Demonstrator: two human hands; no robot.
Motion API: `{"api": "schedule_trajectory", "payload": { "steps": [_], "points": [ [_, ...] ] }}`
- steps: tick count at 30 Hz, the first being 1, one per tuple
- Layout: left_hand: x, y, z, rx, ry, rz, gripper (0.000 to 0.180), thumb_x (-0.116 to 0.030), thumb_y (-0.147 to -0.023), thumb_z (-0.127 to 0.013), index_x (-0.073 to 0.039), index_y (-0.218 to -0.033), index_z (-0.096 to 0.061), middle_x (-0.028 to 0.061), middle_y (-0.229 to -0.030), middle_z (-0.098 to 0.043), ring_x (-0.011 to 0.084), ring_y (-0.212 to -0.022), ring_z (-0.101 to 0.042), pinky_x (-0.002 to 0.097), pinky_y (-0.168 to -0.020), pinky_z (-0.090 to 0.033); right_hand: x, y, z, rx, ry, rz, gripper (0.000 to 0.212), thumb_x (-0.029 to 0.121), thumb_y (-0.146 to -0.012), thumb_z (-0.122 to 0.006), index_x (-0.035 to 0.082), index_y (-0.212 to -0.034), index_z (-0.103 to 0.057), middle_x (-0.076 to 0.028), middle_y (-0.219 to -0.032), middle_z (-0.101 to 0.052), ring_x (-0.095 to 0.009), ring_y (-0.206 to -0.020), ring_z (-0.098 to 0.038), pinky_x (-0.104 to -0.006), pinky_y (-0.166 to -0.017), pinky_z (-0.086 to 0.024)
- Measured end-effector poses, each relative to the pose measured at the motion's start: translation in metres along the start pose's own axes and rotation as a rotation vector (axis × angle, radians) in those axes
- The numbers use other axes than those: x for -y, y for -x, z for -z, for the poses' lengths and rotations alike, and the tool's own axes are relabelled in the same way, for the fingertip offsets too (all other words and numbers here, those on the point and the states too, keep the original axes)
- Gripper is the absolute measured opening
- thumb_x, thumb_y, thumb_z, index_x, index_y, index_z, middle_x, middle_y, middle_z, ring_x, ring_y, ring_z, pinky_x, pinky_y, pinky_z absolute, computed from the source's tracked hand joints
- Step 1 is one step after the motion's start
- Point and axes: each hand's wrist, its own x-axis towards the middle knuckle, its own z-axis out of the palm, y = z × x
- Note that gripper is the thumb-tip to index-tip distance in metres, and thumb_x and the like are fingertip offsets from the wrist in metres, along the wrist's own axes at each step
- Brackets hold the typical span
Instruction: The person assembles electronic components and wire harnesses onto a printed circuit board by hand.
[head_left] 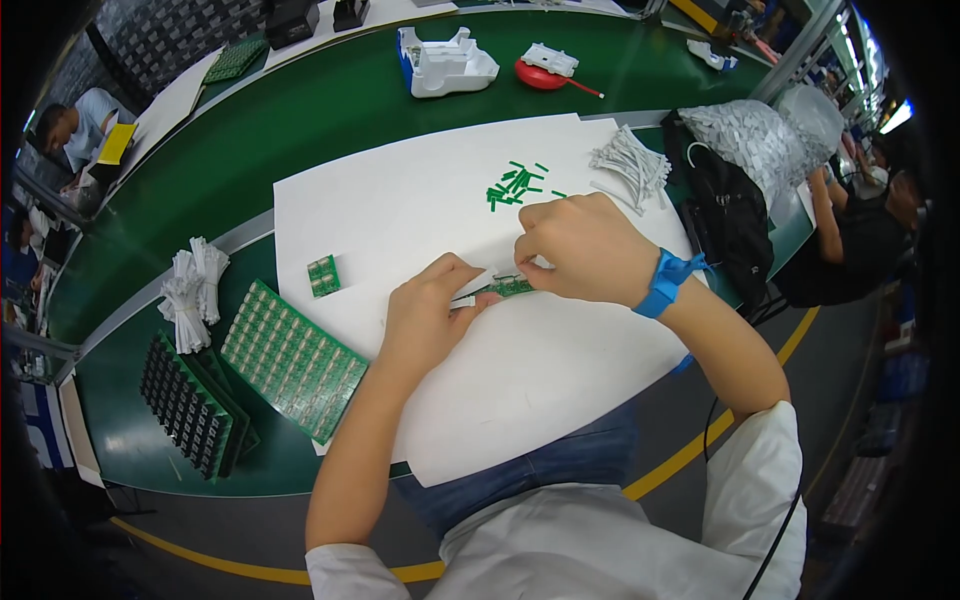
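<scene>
Over the white sheet (540, 345), my two hands meet at a narrow green circuit board strip (514, 286). My left hand (428, 308) pinches the strip's left end between thumb and fingers, where small white and dark parts also show. From the upper right comes my right hand (585, 248), with a blue wrist strap (667, 283) on it. Its fingers are closed in a pinch at the strip's upper edge; what lies between them is hidden. A small green board piece (323, 276) lies on the sheet, left of my left hand.
Green slivers (516, 184) and white cables (632, 166) lie beyond my hands. A large circuit board panel (295, 358), panels with black parts (188, 405) and white cable bundles (193, 290) are at left. A black bag (735, 215) stands right; a white housing (445, 65) sits behind.
</scene>
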Motion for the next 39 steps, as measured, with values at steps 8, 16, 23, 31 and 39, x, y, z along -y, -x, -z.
{"api": "schedule_trajectory", "payload": {
  "steps": [8,16,23,31,39],
  "points": [
    [0.002,0.000,-0.001,0.007,-0.028,-0.017,0.030,-0.022,-0.082,-0.082,-0.003,-0.103,-0.074,0.0073,-0.095,-0.069,0.0290,-0.070,-0.065,0.0369,-0.062,-0.052,0.000,-0.007,-0.017,-0.091,0.134,0.180,0.007,0.018,-0.076,-0.078,0.012,-0.073,-0.075,0.000,-0.084,-0.062,-0.019,-0.092,-0.058,-0.0343,-0.081,-0.046],
    [0.002,0.000,-0.002,-0.002,-0.034,-0.029,0.028,-0.020,-0.082,-0.082,-0.003,-0.103,-0.073,0.0076,-0.094,-0.068,0.0283,-0.068,-0.064,0.0369,-0.061,-0.051,0.005,0.000,-0.017,-0.038,0.311,0.338,0.006,0.016,-0.076,-0.077,0.011,-0.076,-0.073,0.000,-0.084,-0.065,-0.020,-0.090,-0.060,-0.0337,-0.079,-0.051],
    [0.002,0.001,-0.002,0.000,-0.022,-0.029,0.028,-0.020,-0.082,-0.082,-0.002,-0.102,-0.073,0.0073,-0.093,-0.067,0.0280,-0.066,-0.063,0.0372,-0.060,-0.050,0.008,-0.006,-0.013,0.078,0.104,0.151,0.008,0.014,-0.078,-0.075,0.007,-0.077,-0.072,-0.004,-0.080,-0.063,-0.024,-0.081,-0.068,-0.0374,-0.067,-0.055],
    [0.002,0.000,-0.002,-0.008,-0.002,-0.036,0.029,-0.020,-0.082,-0.083,-0.002,-0.102,-0.073,0.0067,-0.092,-0.068,0.0276,-0.065,-0.063,0.0366,-0.060,-0.050,0.000,-0.013,-0.013,0.112,0.090,0.180,0.009,0.013,-0.079,-0.075,0.004,-0.078,-0.072,-0.007,-0.083,-0.063,-0.027,-0.077,-0.069,-0.0389,-0.066,-0.056],
    [0.002,-0.001,-0.002,-0.016,-0.009,-0.048,0.025,-0.019,-0.082,-0.082,-0.003,-0.099,-0.075,0.0056,-0.092,-0.068,0.0259,-0.066,-0.063,0.0355,-0.061,-0.050,-0.002,-0.017,-0.005,0.163,0.029,0.204,0.010,0.015,-0.080,-0.073,0.006,-0.080,-0.074,-0.007,-0.082,-0.065,-0.027,-0.074,-0.070,-0.0392,-0.065,-0.055]
  ]
}}
